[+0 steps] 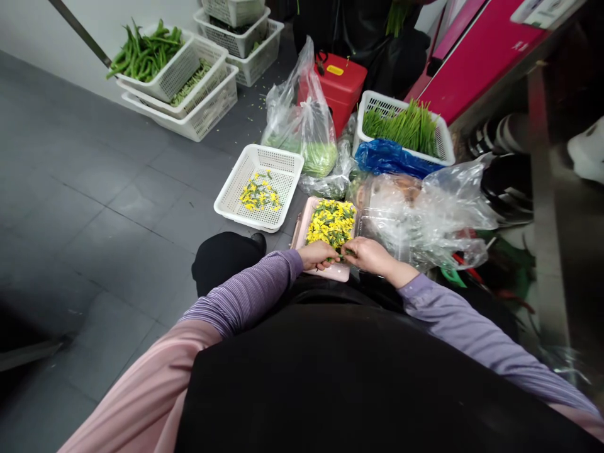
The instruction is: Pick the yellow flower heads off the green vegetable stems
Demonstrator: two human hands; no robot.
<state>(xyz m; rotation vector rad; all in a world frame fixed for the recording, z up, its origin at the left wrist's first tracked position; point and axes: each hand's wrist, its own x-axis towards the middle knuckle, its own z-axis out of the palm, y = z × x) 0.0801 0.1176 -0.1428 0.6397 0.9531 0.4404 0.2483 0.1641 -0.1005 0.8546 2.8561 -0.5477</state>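
Left hand (318, 254), right hand (370, 255) at near edge of pink tray (340, 272).
Angled inward; both grips pinched on green stem (340, 256).

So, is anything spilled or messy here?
Yes, a little: tiny bits lie scattered on the floor, left of the clear bag. They look spilled because most vegetables nearby are in baskets.

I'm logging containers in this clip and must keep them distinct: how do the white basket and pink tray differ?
The white basket is larger and perforated; the pink tray is smaller, with no holes visible.
The white basket holds scattered yellow flowers; the pink tray is heaped with them.
Left hand and right hand meet over the pink tray, not the white basket.
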